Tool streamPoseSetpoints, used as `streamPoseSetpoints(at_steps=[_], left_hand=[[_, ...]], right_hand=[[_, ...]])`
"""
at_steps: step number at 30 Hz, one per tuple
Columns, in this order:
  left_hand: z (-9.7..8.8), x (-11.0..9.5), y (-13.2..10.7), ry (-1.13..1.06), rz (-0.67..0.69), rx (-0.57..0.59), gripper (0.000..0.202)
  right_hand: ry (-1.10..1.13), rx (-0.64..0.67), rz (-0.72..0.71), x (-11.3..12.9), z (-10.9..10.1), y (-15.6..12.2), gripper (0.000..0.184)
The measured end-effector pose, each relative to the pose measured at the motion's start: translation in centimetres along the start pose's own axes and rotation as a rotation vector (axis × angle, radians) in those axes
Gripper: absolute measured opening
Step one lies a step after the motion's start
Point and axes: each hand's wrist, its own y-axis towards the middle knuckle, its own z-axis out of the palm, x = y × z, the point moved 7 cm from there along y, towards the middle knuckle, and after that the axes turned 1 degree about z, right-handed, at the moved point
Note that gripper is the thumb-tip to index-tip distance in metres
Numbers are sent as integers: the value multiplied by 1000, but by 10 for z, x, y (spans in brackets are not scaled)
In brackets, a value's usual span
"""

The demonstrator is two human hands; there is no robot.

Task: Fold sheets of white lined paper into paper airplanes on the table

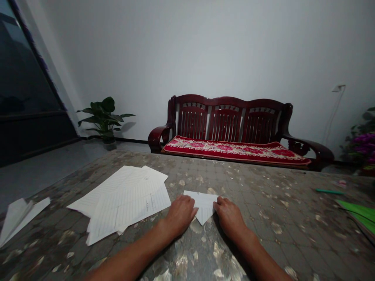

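Around folded paper (203,206): sheets (124,207), likely pen (330,191)

The folded sheet (203,207) is matt white paper with crisp creases. Left of it, the ruled sheets (129,203) are thin, smooth, matt paper. Beneath it, the counter (293,218) has a patterned surface with a faint sheen. Behind it, the bench (226,121) is dark, glossy, smooth wood, the seat cover (234,151) matt cloth, and the wall (205,47) smooth and matt.
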Motion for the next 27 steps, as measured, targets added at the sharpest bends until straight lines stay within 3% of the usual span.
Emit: streamPoseSetpoints(at_steps=[4,6,15,23,27], left_hand=[[20,-29,11,-111,225,-23,48],[30,-34,12,-144,264,-22,56],[39,-29,-3,-184,232,16,65],[38,-5,-13,-175,88,39,69],[34,-3,-15,-141,25,78,68]], right_hand=[[12,-6,-11,1,0,-1,35],[22,-16,-20,0,0,-1,34],[42,-47,-8,-6,3,1,35],[31,-85,15,-10,8,3,33],[48,-110,63,-18,8,4,30]])
